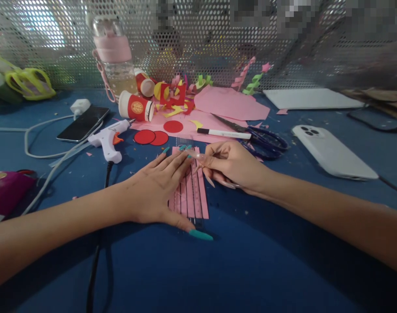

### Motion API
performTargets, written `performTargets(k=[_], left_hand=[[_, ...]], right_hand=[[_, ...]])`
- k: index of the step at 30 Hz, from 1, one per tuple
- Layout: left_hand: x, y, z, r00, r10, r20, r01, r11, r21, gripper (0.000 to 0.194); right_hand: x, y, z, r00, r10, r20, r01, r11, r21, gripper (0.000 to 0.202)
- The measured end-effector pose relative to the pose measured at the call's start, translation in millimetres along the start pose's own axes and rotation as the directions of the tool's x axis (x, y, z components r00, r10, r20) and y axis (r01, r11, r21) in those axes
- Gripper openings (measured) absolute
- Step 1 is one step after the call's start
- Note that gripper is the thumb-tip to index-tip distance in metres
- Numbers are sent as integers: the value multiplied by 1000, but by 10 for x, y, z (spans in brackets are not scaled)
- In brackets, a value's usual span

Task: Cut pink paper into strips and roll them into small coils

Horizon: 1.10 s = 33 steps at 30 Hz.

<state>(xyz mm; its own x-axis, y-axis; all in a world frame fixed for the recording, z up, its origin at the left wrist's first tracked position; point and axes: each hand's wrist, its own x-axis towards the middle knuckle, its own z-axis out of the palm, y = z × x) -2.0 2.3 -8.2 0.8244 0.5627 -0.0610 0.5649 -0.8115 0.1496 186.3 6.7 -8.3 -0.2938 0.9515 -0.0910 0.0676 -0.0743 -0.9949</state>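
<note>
Both of my hands are down on the blue tabletop (257, 261), working on a strip of pink paper (191, 191) that lies right in front of me with a clear ruler (185, 143) over it. My left hand (155, 191) is spread flat, palm down, pressing on the paper and ruler, fingers stretched toward the far end. My right hand (232, 165) is curled, fingertips pinched together at the paper's right edge; it may be gripping something thin, but I cannot tell what from here.

Just beyond my right hand lie a white marker (222, 133) and dark-handled scissors (260, 137), touching a larger pink sheet (231, 104). Two red paper circles (151, 137) sit near a white glue gun (108, 138) to the left. A red paper cup (135, 107) lies on its side behind them, with a pink-lidded bottle (115, 58) farther back. A white phone (331, 152) lies face down, well off to the right.
</note>
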Motion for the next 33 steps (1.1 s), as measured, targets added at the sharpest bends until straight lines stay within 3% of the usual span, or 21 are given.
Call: performTargets(k=[18,33], left_hand=[[3,11,-7,1000,-10,17,10,1000,29,115],[3,12,-19,998,-34,46,34,999,-1,116]], right_hand=[[-38,-42,16,992,114,57,-115,993,4,35],[-279,-90,140,971,214,109,-215,977,-7,38]])
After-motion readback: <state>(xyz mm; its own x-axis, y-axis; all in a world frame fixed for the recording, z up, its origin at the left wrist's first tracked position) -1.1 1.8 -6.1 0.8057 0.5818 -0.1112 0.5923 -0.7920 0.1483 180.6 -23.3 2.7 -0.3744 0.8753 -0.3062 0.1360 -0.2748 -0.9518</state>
